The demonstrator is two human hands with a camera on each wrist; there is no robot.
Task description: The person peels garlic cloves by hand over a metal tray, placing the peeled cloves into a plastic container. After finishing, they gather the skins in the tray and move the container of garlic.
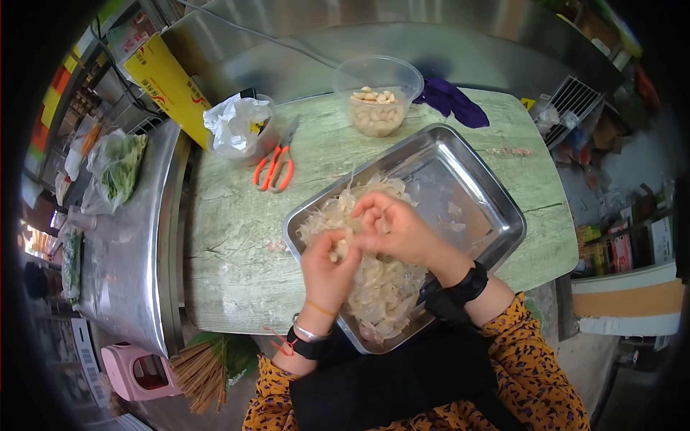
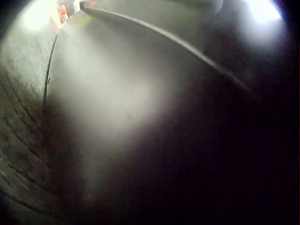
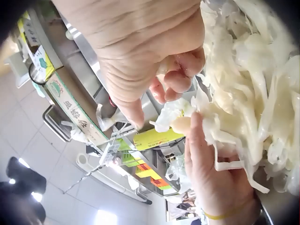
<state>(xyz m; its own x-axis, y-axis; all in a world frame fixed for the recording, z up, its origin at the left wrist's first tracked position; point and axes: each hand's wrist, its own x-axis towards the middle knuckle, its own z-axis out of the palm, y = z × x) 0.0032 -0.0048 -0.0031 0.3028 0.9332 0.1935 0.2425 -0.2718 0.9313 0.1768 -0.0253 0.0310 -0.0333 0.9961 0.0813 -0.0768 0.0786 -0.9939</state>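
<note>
A steel tray (image 1: 509, 208) holds a heap of pale, translucent skins (image 1: 384, 291), and both hands are above it. The left hand (image 1: 327, 269) pinches a pale clove (image 3: 181, 125) between thumb and fingers. Close beside it, the right hand (image 1: 402, 233) has its fingers curled round a pale piece (image 3: 165, 65), partly hidden in the palm; its thumb and index finger stand apart in the right wrist view. Beyond the tray, a clear tub (image 1: 377, 118) contains peeled cloves. The left wrist view is dark and blurred, with no hand plainly visible.
Orange-handled scissors (image 1: 274, 169) lie on the green table (image 1: 237, 244), near a tub with a white plastic bag (image 1: 237, 122). A purple cloth (image 1: 453, 100) lies at the back. Left of the table stands a steel counter (image 1: 129, 244) with bagged greens (image 1: 118, 169).
</note>
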